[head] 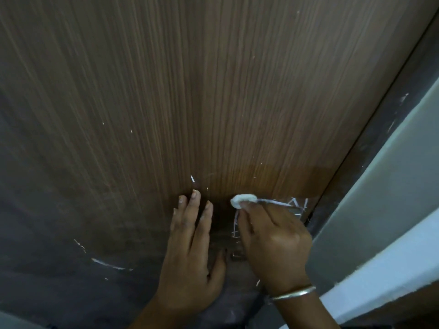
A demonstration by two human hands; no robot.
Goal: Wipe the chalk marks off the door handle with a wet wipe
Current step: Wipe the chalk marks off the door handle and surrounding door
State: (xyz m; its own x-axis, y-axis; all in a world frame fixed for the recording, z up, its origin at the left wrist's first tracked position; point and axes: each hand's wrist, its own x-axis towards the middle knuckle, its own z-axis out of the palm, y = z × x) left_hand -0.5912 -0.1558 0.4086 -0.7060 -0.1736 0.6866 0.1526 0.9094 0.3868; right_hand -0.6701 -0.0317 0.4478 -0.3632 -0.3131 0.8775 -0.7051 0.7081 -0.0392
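My left hand (190, 248) lay spread flat on the wooden door (190, 91), my right hand (273, 243) pinched a balled wet wipe (242, 200) against the chalk-marked door handle (278, 203) near the door's right edge.

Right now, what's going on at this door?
A person is cleaning a chalk-marked door handle on a wooden door. The right hand presses a balled white wet wipe against the handle's free end, while the left hand rests flat on the door beside it. White chalk marks show on the handle, so the wiping isn't finished.
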